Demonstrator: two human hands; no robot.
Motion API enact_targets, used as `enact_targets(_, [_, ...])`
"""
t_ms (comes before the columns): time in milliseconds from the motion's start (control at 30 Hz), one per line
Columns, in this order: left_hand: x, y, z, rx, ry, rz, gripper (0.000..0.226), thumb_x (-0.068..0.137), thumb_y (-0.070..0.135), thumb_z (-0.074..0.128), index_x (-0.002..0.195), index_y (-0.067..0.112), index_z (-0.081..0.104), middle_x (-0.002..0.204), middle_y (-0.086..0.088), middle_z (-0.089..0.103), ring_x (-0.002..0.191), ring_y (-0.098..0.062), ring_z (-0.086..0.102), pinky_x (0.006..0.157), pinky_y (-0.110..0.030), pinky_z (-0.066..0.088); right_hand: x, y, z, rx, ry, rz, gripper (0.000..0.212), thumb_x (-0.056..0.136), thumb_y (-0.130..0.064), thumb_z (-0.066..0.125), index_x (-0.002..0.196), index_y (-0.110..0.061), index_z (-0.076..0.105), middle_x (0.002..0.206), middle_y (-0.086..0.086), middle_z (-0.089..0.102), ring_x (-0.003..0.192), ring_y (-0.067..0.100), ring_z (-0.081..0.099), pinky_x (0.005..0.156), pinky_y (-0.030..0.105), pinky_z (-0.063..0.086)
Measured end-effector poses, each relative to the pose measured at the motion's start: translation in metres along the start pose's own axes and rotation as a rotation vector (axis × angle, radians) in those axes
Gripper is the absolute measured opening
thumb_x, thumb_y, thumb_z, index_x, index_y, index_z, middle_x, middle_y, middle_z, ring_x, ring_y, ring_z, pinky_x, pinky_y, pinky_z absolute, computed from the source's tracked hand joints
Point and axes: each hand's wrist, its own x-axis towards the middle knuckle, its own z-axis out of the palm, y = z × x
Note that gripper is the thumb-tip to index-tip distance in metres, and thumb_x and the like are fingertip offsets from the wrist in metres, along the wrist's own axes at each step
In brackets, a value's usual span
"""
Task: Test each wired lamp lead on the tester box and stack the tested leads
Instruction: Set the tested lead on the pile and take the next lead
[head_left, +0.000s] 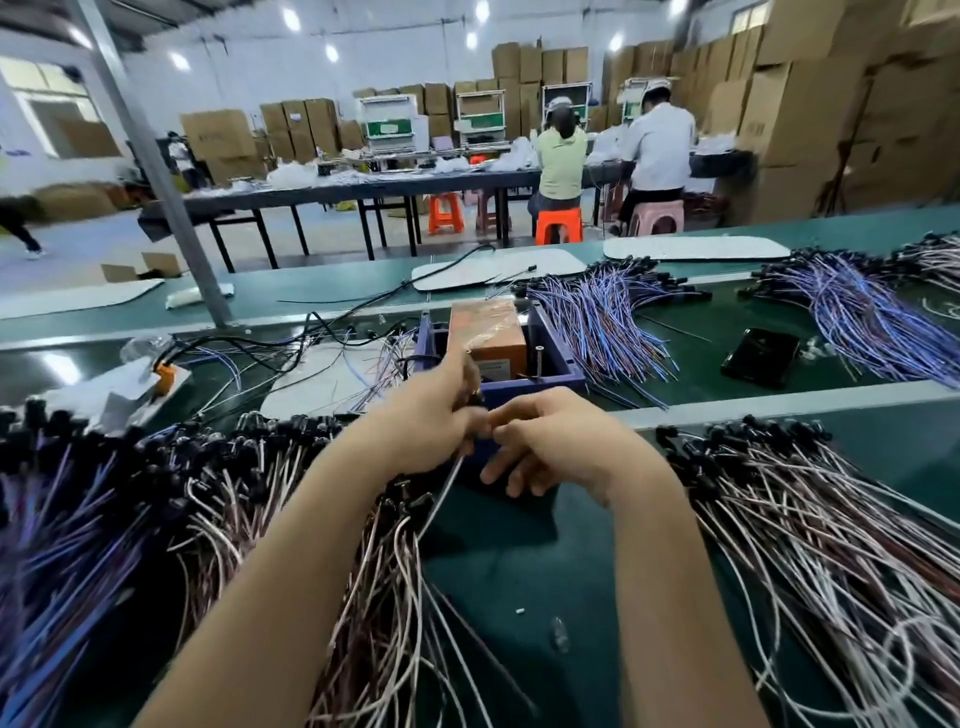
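Grips one lamp lead (451, 480) in the left hand (428, 431), fingers curled round its dark head end, pale wire trailing down and toward the body from under the palm. Pinches the same lead with thumb and forefinger of the right hand (563, 441), tips touching the left hand's fingertips; remaining right fingers loosely bent, holding nothing. Holds both hands together, raised just above the green bench (519, 571), right in front of the near wall of the blue tester box (524, 385). Just beyond the hands, inside the box, an orange block (488, 332) under clear wrap. Left of the left hand, a heap of pink-white leads (244, 483) with black heads, running on under the left forearm. Right of the right hand, well apart, a second heap (810, 499) of the same kind. Beyond the box and to the right, blue-purple leads (597, 327) fanned out, and farther right a black phone (761, 356) lying flat.
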Motion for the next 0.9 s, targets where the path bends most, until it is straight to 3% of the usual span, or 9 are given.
enact_targets(67, [0.003,0.008,-0.004,-0.335,0.013,0.079,0.02,0.095,0.004,0.053,0.091,0.017,0.039,0.081,-0.011,0.069,0.061,-0.018,0.059,0.06,-0.029,0.053,0.0,0.003,0.0,0.093,-0.078,-0.038,0.018,0.098,-0.013,0.047,0.09,-0.01,0.063,0.062,0.009,0.068,0.04,0.011,0.053,0.037,0.016,0.037])
enact_targets(267, [0.006,-0.001,-0.01,-1.165,0.316,0.176,0.022,0.078,0.011,0.055,0.097,0.01,0.043,0.072,-0.006,0.07,0.063,-0.013,0.062,0.062,-0.019,0.053,-0.003,0.013,-0.014,0.151,-0.227,-0.058,0.014,0.093,-0.017,0.055,0.08,-0.016,0.061,0.062,0.007,0.067,0.044,0.01,0.05,0.045,0.021,0.032])
enact_targets(400, [0.006,-0.015,-0.023,-1.512,0.551,0.208,0.014,0.084,0.011,0.054,0.096,0.01,0.047,0.075,-0.005,0.071,0.068,-0.01,0.065,0.067,-0.018,0.054,-0.007,0.018,-0.02,0.033,-0.299,0.022,0.014,0.089,-0.012,0.051,0.077,-0.014,0.057,0.067,0.012,0.07,0.044,0.011,0.053,0.04,0.018,0.029])
enact_targets(467, [0.002,-0.028,-0.036,-1.592,0.675,0.193,0.006,0.088,0.011,0.054,0.092,0.01,0.05,0.072,-0.002,0.069,0.065,-0.009,0.064,0.065,-0.018,0.053,-0.008,0.022,-0.024,-0.021,-0.21,0.108,0.015,0.088,-0.008,0.048,0.074,-0.011,0.054,0.073,0.016,0.072,0.044,0.013,0.055,0.036,0.015,0.029])
enact_targets(533, [-0.004,-0.04,-0.05,-1.566,0.713,0.162,0.008,0.089,0.007,0.05,0.084,0.013,0.052,0.063,0.003,0.061,0.056,-0.007,0.055,0.056,-0.019,0.048,-0.01,0.024,-0.033,0.016,-0.04,0.132,0.015,0.089,-0.005,0.048,0.076,-0.008,0.057,0.078,0.017,0.073,0.046,0.014,0.057,0.036,0.016,0.032])
enact_targets(600, [-0.012,-0.047,-0.059,-1.412,0.634,0.103,0.015,0.077,0.005,0.047,0.075,0.017,0.055,0.052,0.005,0.046,0.049,-0.009,0.042,0.049,-0.018,0.038,-0.013,0.023,-0.043,0.156,0.131,0.075,0.017,0.092,-0.01,0.051,0.079,-0.006,0.06,0.079,0.015,0.074,0.048,0.013,0.06,0.039,0.016,0.038])
enact_targets(700, [-0.024,-0.05,-0.058,-0.897,0.258,-0.004,0.02,0.075,0.014,0.047,0.079,0.012,0.066,0.048,0.0,0.05,0.053,-0.015,0.048,0.052,-0.02,0.044,-0.014,0.021,-0.05,0.356,0.394,-0.053,0.023,0.094,-0.016,0.056,0.075,-0.005,0.062,0.07,0.011,0.073,0.048,0.012,0.062,0.042,0.017,0.047])
enact_targets(800, [-0.026,-0.045,-0.051,-0.459,-0.198,-0.024,0.023,0.076,0.025,0.066,0.092,0.01,0.067,0.092,-0.009,0.074,0.092,-0.022,0.067,0.087,-0.035,0.048,-0.011,0.02,-0.05,0.49,0.516,-0.152,0.018,0.094,0.0,0.052,0.079,-0.004,0.062,0.061,0.006,0.07,0.049,0.01,0.063,0.045,0.017,0.05])
enact_targets(900, [-0.01,-0.029,-0.024,-0.282,-0.256,-0.083,0.011,0.092,0.022,0.062,0.101,0.016,0.065,0.104,0.003,0.073,0.102,-0.017,0.065,0.086,-0.021,0.049,-0.011,0.018,-0.046,0.537,0.521,-0.204,0.017,0.094,0.005,0.05,0.092,-0.006,0.061,0.061,0.006,0.07,0.047,0.009,0.061,0.044,0.016,0.049])
